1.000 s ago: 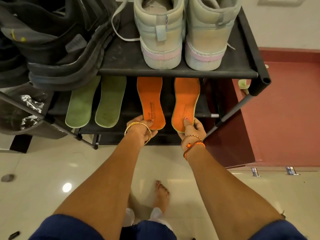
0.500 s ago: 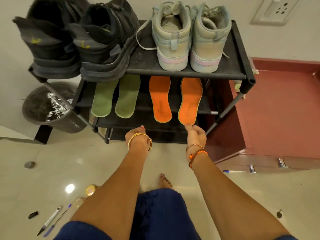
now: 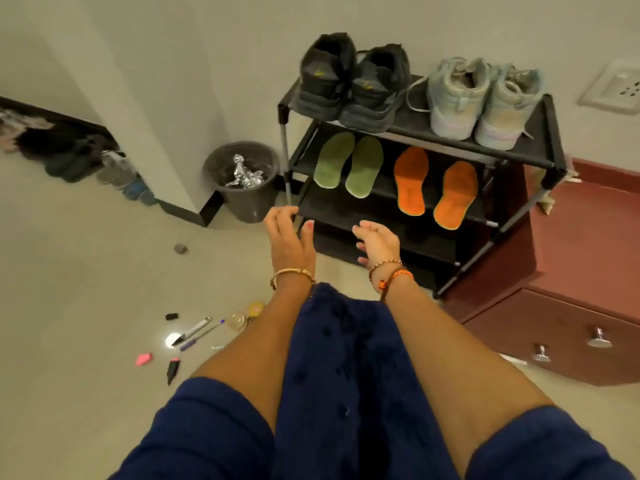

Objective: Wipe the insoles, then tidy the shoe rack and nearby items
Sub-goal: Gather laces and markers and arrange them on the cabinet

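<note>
A black shoe rack (image 3: 523,152) stands against the wall. Black shoes (image 3: 349,84) and pale sneakers (image 3: 481,102) sit on its top shelf. Two green insoles (image 3: 348,164) and two orange insoles (image 3: 434,188) lie on the middle shelf. My left hand (image 3: 289,239) hangs in front of the rack's left front corner, fingers apart and holding nothing. Just right of it, my right hand (image 3: 377,242) is loosely curled and empty, in front of the lower shelf. Neither hand touches an insole.
A dark bin (image 3: 242,199) with crumpled foil stands left of the rack. A maroon drawer cabinet (image 3: 568,306) is on the right. Pens (image 3: 194,332), a marker (image 3: 172,369), a pink eraser (image 3: 143,359) and small round items lie on the floor at my left. More shoes line the far left wall.
Both hands let go of the orange insoles and drew back from the rack. My view pulled away and swung left, bringing the bin, the wall corner and the floor litter into sight.
</note>
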